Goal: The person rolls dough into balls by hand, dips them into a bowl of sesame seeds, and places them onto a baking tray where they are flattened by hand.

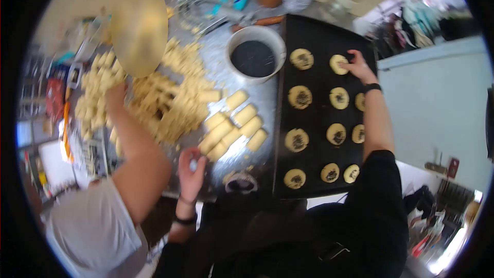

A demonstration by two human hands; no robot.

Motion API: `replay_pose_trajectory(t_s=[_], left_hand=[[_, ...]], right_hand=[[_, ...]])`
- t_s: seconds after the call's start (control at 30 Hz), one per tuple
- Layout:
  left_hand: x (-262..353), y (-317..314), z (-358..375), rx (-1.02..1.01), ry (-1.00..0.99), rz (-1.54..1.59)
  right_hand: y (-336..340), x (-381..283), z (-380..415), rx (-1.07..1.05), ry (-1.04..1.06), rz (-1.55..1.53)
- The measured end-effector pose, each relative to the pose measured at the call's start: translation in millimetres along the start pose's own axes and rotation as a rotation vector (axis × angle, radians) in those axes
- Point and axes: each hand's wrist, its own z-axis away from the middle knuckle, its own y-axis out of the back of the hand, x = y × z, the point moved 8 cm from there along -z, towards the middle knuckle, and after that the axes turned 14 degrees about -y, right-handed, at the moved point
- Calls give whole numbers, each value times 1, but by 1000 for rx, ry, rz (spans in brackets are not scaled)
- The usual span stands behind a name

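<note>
My right hand (pixel 360 67) reaches over the far right part of a black baking tray (pixel 318 116), its fingers on a flat round of dough (pixel 338 64). Several other rounds on the tray, such as one at the left (pixel 300 97), have dark specks in their middles. Near the table's front edge, my left hand (pixel 191 174) has its fingers curled and apart, with a small pale spot between them that I cannot make out. Just beyond it lie several smooth dough cylinders (pixel 218 135) in a cluster.
A white bowl of dark filling (pixel 256 54) stands left of the tray. A co-worker's arm (pixel 131 128) reaches into the crumbly dough heap (pixel 180 98) at the left. A metal whisk (pixel 203 0) and a small round dish (pixel 241 181) are also on the table.
</note>
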Motion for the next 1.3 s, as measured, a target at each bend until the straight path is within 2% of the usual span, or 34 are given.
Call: replay_pose_trajectory(t_s=[0.07,0.13,0.17,0.23,0.33,0.47,0.63,0.7,0.77,0.83,0.9,0.93,1.03,1.1,1.17,1.23,1.27,1.3], left_hand=[[14,1,-13,13,-228,-158],[27,-4,-23,-10,-311,-291],[28,-6,-24,-14,-336,-276],[22,-19,-27,-21,-399,-227],[0,-38,-27,-41,-295,-105],[-11,-41,-30,30,-224,-151],[-25,-46,-14,57,-247,-191],[-25,-41,-5,119,-226,-158],[-25,-38,-1,155,-256,-137],[-30,-34,1,97,-215,-40],[-20,-19,7,157,-268,-35],[-12,-10,13,184,-292,-69],[6,-16,27,99,-17,451],[65,-29,34,-65,-25,922],[122,-43,51,-216,-17,1337],[153,-56,63,-267,11,1529],[163,-60,68,-246,86,1519],[171,-60,73,-210,144,1600]], right_hand=[[-3,2,-1,-30,11,-45],[2,-4,17,-150,-224,-93],[10,-7,22,-50,-221,-115],[25,-10,16,137,-75,-143],[45,-41,54,180,93,-218],[63,-117,176,88,247,-403],[69,-140,290,26,443,-615],[60,-140,328,-5,449,-655],[50,-147,366,-10,486,-634],[41,-148,403,19,501,-547],[33,-151,444,38,539,-385],[29,-160,468,10,563,-425],[-3,-167,515,-66,640,-371],[-33,-178,530,-176,715,-340],[-55,-193,545,-38,884,-217],[-56,-211,567,68,993,-293],[-55,-216,576,118,1045,-332],[-64,-217,576,72,1017,-333]])
